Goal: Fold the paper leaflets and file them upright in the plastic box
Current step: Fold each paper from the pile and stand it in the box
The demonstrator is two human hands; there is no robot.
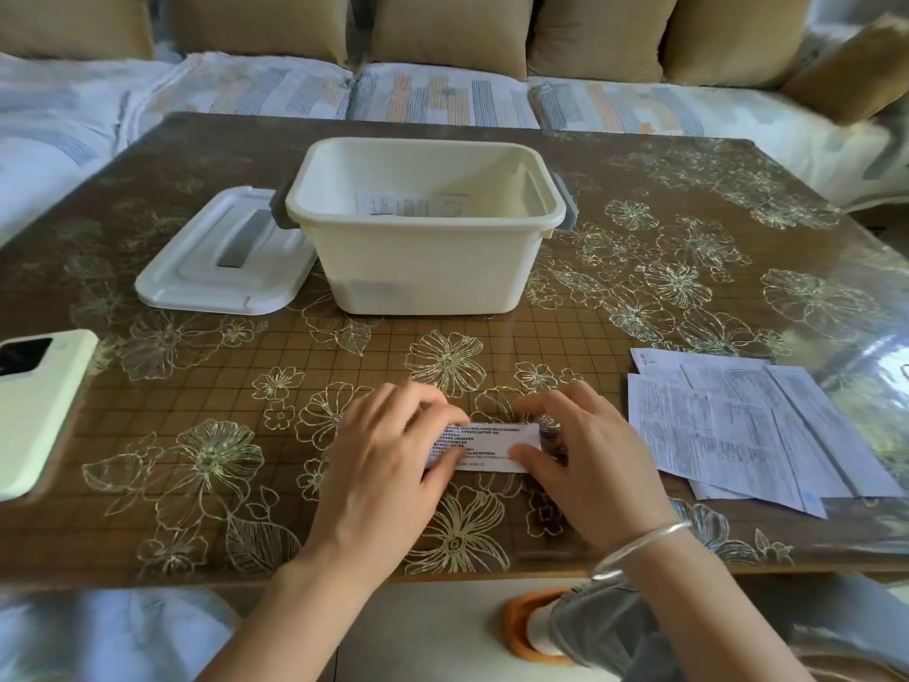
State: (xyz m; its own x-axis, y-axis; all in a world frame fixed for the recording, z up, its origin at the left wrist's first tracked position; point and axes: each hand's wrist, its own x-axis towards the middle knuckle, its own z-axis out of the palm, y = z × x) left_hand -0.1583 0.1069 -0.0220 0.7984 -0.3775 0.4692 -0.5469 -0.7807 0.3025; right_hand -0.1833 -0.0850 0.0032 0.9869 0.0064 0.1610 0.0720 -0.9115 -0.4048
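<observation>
Step in hand: creasing one fold. The leaflet (492,447) lies flat on the surface (246,435), folded to a narrow strip, between the two grips. The left grip (388,450) grasps its left end, with fingers bent over the far edge and thumb at the near edge. The right grip (585,455) grasps the right end, with thumb on top and fingers curled round the far corner. Neither is released.

To do it well:
- Square the edges first, then press.
- Pin one end with one grip and slide the other grip's fingertip along the fold, from the middle outward.
- The paper looks thin and will likely spring open, so crease it hard; a limp fold probably won't stand.
- The surface looks glossy, so the strip may skid. Press down rather than sideways.

The box (423,268) is straight ahead of the grips, well apart, and open. A filed leaflet (413,205) shows inside by the far wall, apparently upright; the new one should go beside it. The lid (216,268) lies ahead and left of the left grip, just beside the box. The stack (738,425) of unfolded sheets is near the right grip, on its right. A phone (39,406) is well left of the left grip.
</observation>
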